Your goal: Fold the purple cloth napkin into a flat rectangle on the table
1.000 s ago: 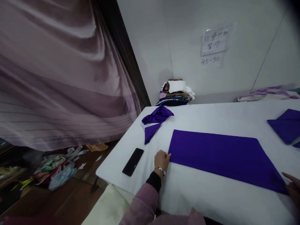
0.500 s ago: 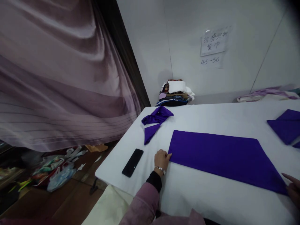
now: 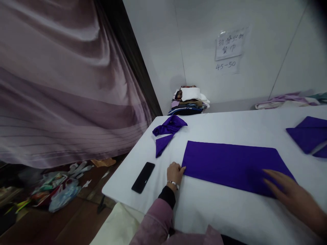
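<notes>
A purple cloth napkin point(image 3: 224, 165) lies as a long, flat, folded strip on the white table. At its near left corner is my left hand point(image 3: 175, 173), fingers curled together and the thumb on the cloth's edge. My right hand point(image 3: 288, 190) reaches over the strip's right part, its fingers stretched out and a little blurred. It covers the near right corner of the cloth. Whether its fingertips touch the fabric is hard to see.
A crumpled purple cloth point(image 3: 170, 129) lies at the back left, above a black phone point(image 3: 143, 177). More purple cloth point(image 3: 308, 132) is at the right. A pile of folded fabrics point(image 3: 190, 100) stands beyond the table's point(image 3: 224, 124) back edge. A curtain point(image 3: 66, 88) hangs at left.
My right hand has moved left and inward from the strip's right end to over the cloth. My left hand stays at the near left corner. The view has shifted slightly.
</notes>
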Demonstrator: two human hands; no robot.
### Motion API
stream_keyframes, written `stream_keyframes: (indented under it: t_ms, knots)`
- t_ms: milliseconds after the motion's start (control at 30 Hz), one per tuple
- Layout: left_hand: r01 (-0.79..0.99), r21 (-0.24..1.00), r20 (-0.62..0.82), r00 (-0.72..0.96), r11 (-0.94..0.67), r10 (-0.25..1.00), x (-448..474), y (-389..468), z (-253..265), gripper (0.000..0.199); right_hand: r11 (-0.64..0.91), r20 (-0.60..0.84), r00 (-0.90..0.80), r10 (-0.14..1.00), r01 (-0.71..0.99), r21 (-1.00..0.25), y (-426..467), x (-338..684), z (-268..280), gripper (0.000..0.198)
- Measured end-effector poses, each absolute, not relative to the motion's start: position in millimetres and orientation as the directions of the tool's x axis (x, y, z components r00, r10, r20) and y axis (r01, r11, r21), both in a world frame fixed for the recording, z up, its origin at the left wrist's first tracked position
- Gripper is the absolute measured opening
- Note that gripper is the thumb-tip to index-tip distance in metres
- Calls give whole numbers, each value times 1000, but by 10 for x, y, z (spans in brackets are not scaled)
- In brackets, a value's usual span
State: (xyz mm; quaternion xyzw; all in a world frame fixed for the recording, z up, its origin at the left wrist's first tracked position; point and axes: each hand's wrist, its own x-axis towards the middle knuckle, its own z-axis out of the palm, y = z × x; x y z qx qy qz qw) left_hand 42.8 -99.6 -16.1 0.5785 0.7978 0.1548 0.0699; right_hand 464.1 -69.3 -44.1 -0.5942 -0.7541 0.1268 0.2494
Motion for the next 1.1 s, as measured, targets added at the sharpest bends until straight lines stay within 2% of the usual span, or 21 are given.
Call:
stream_keyframes:
  t_ms: [100, 200, 267, 400, 533, 700, 933, 1100]
  knots:
    - [904, 329, 83, -316, 273, 945, 433, -1001, -161, 29, 528, 156, -536, 830, 662, -532, -675, 3734, -148, 55]
    - [907, 330, 87, -304, 260, 949, 438, -1006, -156, 29, 714, 95, -808, 582, 451, -536, -642, 2911, 9, 58]
    - [910, 322, 84, -301, 260, 950, 438, -1008, -157, 27, 766, 76, -886, 457, 349, -539, -594, 2490, 34, 63]
    - [925, 282, 49, -279, 255, 959, 419, -1008, -187, 22, 780, 48, -928, 371, 283, -558, -446, 1970, -40, 73]
    - [924, 308, 55, -256, 228, 965, 401, -1017, -241, 20, 776, 28, -930, 366, 289, -560, -296, 1794, -162, 74]
    - [909, 344, 79, -276, 234, 958, 423, -1036, -259, 19, 804, 35, -919, 393, 325, -497, -26, 1811, -257, 71]
    - [896, 379, 95, -286, 232, 953, 433, -1044, -259, 25, 794, 10, -853, 522, 482, -370, 596, 1811, -311, 75]
    - [895, 385, 108, -288, 227, 951, 417, -1068, -286, 25, 724, 13, -759, 650, 614, -314, 806, 1896, -290, 78]
